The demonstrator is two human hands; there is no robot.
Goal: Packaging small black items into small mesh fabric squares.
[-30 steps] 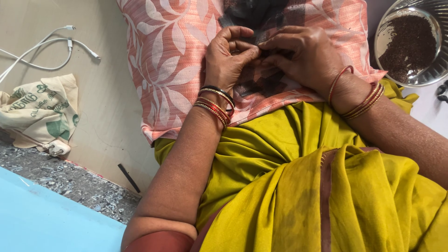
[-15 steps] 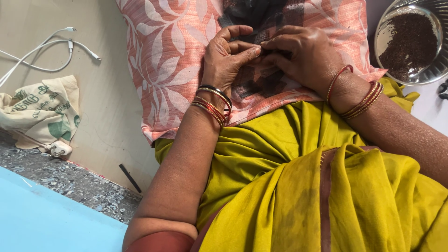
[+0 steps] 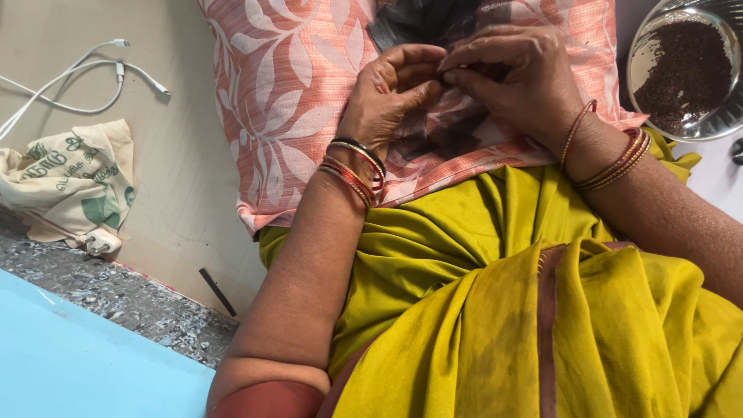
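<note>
A pink pillow with a white leaf pattern lies on my lap, over yellow-green cloth. A dark thin sheet is spread across the pillow's top. My left hand and my right hand meet over it. Their fingertips pinch a small dark bit of the sheet between them. What exactly is pinched is too small to tell. Bangles circle both wrists.
A steel bowl holding dark grains stands at the top right, beside the pillow. On the beige floor at the left lie a white cable and a crumpled printed cloth bag. A speckled grey strip and a light blue surface fill the bottom left.
My fingertips have shifted slightly on the dark sheet and stay pinched together. Nothing else has moved.
</note>
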